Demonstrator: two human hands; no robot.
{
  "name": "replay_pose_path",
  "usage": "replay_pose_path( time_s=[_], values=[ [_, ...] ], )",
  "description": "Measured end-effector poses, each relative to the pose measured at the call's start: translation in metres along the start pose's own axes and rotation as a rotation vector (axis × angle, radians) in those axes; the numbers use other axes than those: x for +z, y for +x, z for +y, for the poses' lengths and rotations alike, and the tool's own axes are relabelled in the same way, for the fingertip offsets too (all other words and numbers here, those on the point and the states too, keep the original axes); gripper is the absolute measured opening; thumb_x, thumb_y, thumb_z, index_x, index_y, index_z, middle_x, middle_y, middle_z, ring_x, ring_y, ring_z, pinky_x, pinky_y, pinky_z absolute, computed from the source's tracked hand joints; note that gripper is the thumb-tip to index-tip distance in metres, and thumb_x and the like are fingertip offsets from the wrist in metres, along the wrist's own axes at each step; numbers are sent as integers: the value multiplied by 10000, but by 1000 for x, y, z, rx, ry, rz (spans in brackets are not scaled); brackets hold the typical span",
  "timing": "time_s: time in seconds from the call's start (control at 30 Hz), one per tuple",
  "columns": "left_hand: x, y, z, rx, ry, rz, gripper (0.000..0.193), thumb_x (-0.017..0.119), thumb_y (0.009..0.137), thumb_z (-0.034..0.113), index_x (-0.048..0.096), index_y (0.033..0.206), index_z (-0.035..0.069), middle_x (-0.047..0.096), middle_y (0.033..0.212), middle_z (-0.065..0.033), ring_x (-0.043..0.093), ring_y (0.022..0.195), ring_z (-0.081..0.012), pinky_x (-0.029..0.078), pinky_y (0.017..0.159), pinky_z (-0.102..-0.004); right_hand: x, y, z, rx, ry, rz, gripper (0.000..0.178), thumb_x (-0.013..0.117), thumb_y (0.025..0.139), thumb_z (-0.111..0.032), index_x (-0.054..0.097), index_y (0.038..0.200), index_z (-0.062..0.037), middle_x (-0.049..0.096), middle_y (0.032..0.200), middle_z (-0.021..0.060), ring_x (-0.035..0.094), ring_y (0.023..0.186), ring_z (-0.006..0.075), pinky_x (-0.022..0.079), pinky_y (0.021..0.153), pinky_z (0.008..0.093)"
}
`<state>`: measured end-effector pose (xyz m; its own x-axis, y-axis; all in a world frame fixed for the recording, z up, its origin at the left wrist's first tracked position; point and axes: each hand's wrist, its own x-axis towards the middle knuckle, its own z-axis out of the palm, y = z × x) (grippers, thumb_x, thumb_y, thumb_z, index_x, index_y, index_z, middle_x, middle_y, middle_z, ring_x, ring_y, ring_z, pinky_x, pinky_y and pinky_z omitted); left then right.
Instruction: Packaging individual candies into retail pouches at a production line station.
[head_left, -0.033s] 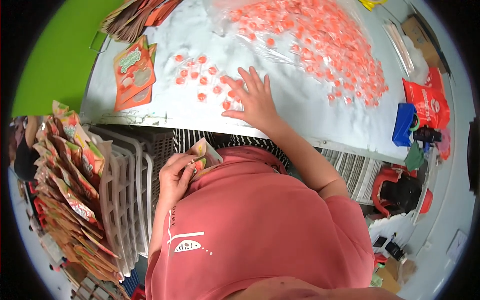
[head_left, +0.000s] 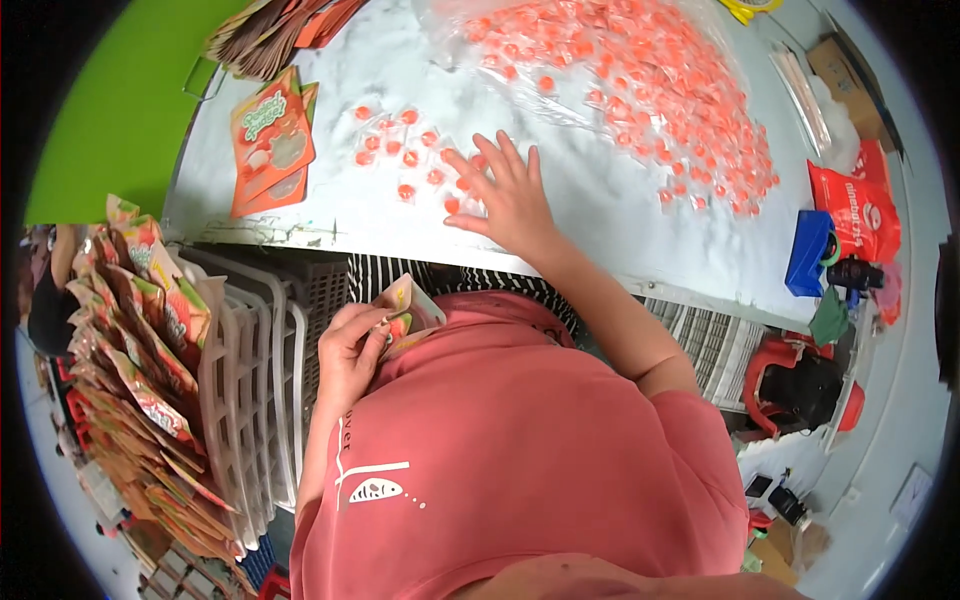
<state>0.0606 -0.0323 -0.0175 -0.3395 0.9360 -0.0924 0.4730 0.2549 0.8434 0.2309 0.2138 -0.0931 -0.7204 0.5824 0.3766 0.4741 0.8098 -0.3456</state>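
My left hand point(head_left: 350, 350) grips a small printed pouch point(head_left: 424, 318) low in front of my shirt, below the table's near edge. The pouch looks open at its top; its inside cannot be made out. Spread over the table, my right hand point(head_left: 512, 205) has its fingers apart and its palm down. Its thumb and index finger touch or lie right beside a loose group of clear-wrapped orange-red candies point(head_left: 410, 158). A far larger heap of the same candies point(head_left: 650, 90) spills out of a clear plastic bag point(head_left: 550, 112) farther back.
Flat orange pouches point(head_left: 270, 140) lie at the table's left, with a stack of more pouches point(head_left: 262, 40) behind. Plastic crates point(head_left: 250, 390) stand at my left beside many filled pouches point(head_left: 150, 350). A blue holder point(head_left: 808, 252) and red bag point(head_left: 855, 210) sit at the right edge.
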Motion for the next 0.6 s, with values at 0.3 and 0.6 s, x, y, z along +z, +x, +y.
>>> replay_pose_path(
  time_s=[0.3,0.6],
  values=[
    [-15,-2,-8,81,53,234,85,679,857,-37,704,936,-20,625,820,-96,599,754,-184,476,684,-277,21,28,3,-171,-97,120,418,715,825,-355,647,1213,-214,553,1301,43,488,1187,260,400,924,520],
    [-28,18,20,212,114,405,71,645,881,-8,662,944,-35,619,843,-97,594,715,-178,471,647,-270,24,43,8,-294,-79,130,271,734,814,-237,672,1070,-174,573,946,21,592,828,200,501,644,317]
  ],
)
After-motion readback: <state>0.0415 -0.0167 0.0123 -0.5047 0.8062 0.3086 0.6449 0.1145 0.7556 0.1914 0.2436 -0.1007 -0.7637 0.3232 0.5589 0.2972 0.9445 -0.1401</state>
